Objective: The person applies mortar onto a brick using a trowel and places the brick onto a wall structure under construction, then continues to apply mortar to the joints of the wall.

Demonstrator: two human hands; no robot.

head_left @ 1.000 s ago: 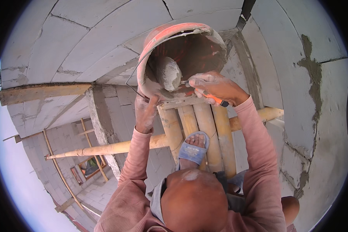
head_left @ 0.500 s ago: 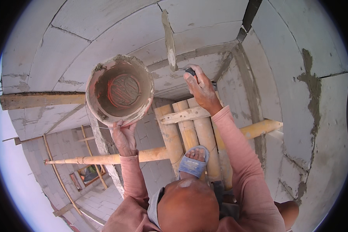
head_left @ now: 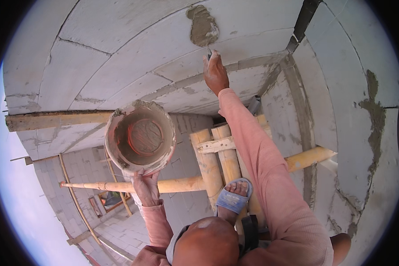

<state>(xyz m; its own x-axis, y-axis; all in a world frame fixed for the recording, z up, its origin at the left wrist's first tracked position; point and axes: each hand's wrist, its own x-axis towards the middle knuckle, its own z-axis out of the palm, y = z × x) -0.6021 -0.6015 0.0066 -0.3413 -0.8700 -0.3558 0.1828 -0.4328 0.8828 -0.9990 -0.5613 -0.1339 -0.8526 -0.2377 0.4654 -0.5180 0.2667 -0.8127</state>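
My left hand grips the lower rim side of a round bucket, its mouth tilted toward me. Grey mortar coats its inside and lies on the bottom, with reddish plastic showing through. Farther up and to the right, my right hand is closed around the dark handle of a trowel. Wet grey mortar covers the trowel's broad face, which lies over the pale block wall. Whether the blade touches the wall I cannot tell.
Below are upright bamboo poles joined by a wooden strip, with a foot in a blue slipper over them. A horizontal bamboo pole runs left. A wooden beam sticks out at left; a block wall with mortar smears stands right.
My right hand has reached up and away with the trowel, whose blade has turned from edge-on to broad side. The bucket and my left hand sit lower in view.
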